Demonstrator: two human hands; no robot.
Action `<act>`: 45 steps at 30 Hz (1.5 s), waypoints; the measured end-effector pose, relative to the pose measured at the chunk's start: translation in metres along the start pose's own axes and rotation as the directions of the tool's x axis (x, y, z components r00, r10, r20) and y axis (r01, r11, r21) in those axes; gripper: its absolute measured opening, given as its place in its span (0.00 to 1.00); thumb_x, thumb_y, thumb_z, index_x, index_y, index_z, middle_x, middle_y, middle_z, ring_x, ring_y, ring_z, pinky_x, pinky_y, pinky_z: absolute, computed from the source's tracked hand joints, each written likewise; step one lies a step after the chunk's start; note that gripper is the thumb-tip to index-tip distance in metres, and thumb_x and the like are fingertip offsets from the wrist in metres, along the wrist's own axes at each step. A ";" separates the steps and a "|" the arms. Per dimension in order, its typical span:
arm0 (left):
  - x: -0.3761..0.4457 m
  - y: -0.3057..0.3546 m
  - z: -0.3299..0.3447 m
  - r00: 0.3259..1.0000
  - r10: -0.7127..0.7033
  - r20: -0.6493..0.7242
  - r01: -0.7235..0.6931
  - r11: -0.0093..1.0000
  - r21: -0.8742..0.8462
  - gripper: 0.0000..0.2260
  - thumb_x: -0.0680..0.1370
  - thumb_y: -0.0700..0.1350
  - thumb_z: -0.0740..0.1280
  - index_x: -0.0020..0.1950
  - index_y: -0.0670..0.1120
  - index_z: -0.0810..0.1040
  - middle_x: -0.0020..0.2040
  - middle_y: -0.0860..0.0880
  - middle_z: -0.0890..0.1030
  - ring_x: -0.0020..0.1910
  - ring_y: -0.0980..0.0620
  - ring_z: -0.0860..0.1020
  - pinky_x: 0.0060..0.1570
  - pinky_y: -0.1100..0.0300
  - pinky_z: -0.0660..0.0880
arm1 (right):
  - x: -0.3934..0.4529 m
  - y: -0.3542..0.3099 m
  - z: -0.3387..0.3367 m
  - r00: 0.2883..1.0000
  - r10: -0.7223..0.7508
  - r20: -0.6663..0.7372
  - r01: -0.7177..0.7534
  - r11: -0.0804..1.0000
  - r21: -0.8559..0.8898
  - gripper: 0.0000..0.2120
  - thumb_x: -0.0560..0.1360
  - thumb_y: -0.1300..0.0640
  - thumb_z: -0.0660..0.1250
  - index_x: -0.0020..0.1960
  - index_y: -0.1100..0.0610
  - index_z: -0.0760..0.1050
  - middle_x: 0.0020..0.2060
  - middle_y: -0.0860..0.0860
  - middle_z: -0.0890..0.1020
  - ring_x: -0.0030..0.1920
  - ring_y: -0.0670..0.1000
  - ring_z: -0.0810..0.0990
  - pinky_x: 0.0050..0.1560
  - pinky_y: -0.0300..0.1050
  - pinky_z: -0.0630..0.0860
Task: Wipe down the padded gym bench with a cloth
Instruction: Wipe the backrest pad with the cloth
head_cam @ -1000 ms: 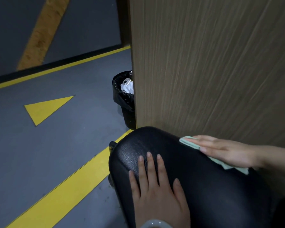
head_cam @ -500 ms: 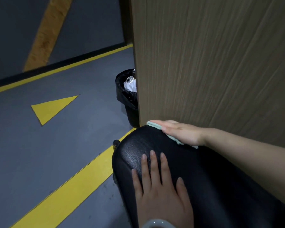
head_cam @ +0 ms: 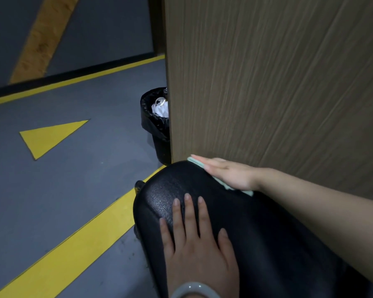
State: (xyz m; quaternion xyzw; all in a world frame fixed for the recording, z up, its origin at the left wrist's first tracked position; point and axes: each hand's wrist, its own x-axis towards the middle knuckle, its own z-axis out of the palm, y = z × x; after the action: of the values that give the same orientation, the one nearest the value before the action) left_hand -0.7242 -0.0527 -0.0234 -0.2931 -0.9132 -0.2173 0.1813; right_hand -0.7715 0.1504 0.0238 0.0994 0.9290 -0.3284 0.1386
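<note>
The black padded bench fills the lower right, its rounded far end next to a wooden panel. My right hand lies flat with straight fingers on a pale green cloth, pressing it onto the bench's far edge by the panel. Only the cloth's edges show around the hand. My left hand rests flat on the pad nearer to me, fingers spread, with a pale bangle at the wrist.
A tall wooden panel stands right behind the bench. A black lined bin with white rubbish sits beside the panel's edge. Grey floor with yellow lines and a yellow triangle lies to the left.
My right hand slid the cloth from the bench's right side along the far edge to its rounded end. My left hand stayed in place on the pad.
</note>
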 end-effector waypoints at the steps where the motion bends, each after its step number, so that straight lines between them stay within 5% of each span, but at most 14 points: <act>1: 0.000 -0.001 0.000 1.000 0.006 -0.004 -0.006 1.000 0.007 0.29 0.71 0.54 0.56 0.66 0.43 0.76 0.68 0.43 0.74 0.69 0.44 0.66 0.69 0.44 0.52 | 0.011 -0.001 0.002 1.000 -0.015 -0.012 0.015 1.000 0.012 0.20 0.82 0.40 0.43 0.73 0.30 0.50 0.74 0.44 0.60 0.73 0.45 0.57 0.72 0.42 0.50; 4: 0.001 -0.001 0.000 1.000 0.019 0.010 -0.019 0.999 0.031 0.28 0.72 0.54 0.55 0.67 0.43 0.76 0.69 0.44 0.74 0.70 0.44 0.67 0.68 0.43 0.54 | 0.020 0.003 0.005 0.999 -0.039 -0.018 0.039 0.999 0.026 0.20 0.82 0.40 0.44 0.73 0.31 0.51 0.75 0.44 0.60 0.74 0.45 0.57 0.75 0.47 0.50; 14: 0.000 0.001 -0.004 1.000 0.002 0.020 -0.002 1.000 0.020 0.27 0.74 0.53 0.55 0.68 0.43 0.75 0.69 0.43 0.73 0.70 0.45 0.64 0.68 0.44 0.53 | -0.112 0.052 -0.009 0.999 0.052 -0.015 -0.052 0.999 -0.013 0.19 0.74 0.30 0.44 0.64 0.18 0.52 0.69 0.35 0.65 0.70 0.36 0.61 0.73 0.39 0.53; 25: 0.001 0.000 -0.004 0.999 0.018 0.049 -0.020 0.999 0.026 0.28 0.72 0.54 0.55 0.68 0.44 0.75 0.69 0.44 0.73 0.69 0.43 0.69 0.67 0.42 0.55 | -0.016 0.007 0.001 1.000 0.016 -0.008 -0.016 0.999 -0.038 0.18 0.81 0.39 0.43 0.70 0.25 0.47 0.75 0.43 0.59 0.74 0.45 0.58 0.72 0.43 0.52; 31: 0.001 0.000 -0.005 0.998 0.002 0.059 -0.002 1.000 0.004 0.28 0.73 0.53 0.55 0.67 0.43 0.76 0.69 0.43 0.73 0.70 0.44 0.66 0.68 0.42 0.53 | -0.108 0.035 -0.003 0.997 0.070 -0.045 -0.077 0.980 -0.184 0.19 0.78 0.36 0.42 0.67 0.20 0.44 0.72 0.34 0.58 0.72 0.42 0.61 0.73 0.48 0.56; 35: 0.001 0.000 -0.005 0.996 -0.003 0.088 0.004 1.000 -0.014 0.28 0.73 0.53 0.54 0.68 0.42 0.75 0.69 0.43 0.73 0.71 0.44 0.64 0.68 0.42 0.54 | -0.152 0.046 0.003 0.988 0.120 -0.093 -0.132 0.983 -0.131 0.24 0.72 0.26 0.39 0.68 0.21 0.45 0.71 0.32 0.56 0.71 0.42 0.60 0.73 0.49 0.58; 39: 0.001 0.001 -0.006 0.993 -0.006 0.116 0.008 1.000 -0.017 0.28 0.73 0.53 0.54 0.68 0.43 0.75 0.70 0.43 0.72 0.71 0.44 0.64 0.69 0.43 0.52 | -0.113 0.037 -0.004 0.984 0.166 -0.060 -0.170 0.983 -0.075 0.20 0.74 0.31 0.41 0.66 0.19 0.50 0.68 0.34 0.64 0.70 0.40 0.63 0.73 0.44 0.56; 45: 0.004 -0.001 -0.009 0.982 -0.002 0.188 0.005 1.000 -0.018 0.27 0.73 0.54 0.54 0.68 0.43 0.75 0.69 0.44 0.73 0.70 0.43 0.68 0.68 0.43 0.53 | -0.060 0.013 0.000 0.983 0.169 -0.078 -0.181 0.965 -0.188 0.18 0.79 0.35 0.40 0.68 0.22 0.47 0.71 0.38 0.63 0.72 0.45 0.63 0.71 0.49 0.58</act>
State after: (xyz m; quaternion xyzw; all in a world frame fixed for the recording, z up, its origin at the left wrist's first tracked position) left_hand -0.7256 -0.0564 -0.0140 -0.3124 -0.9247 -0.1974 0.0913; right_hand -0.7109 0.1550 0.0355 0.1769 0.9481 -0.2195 0.1474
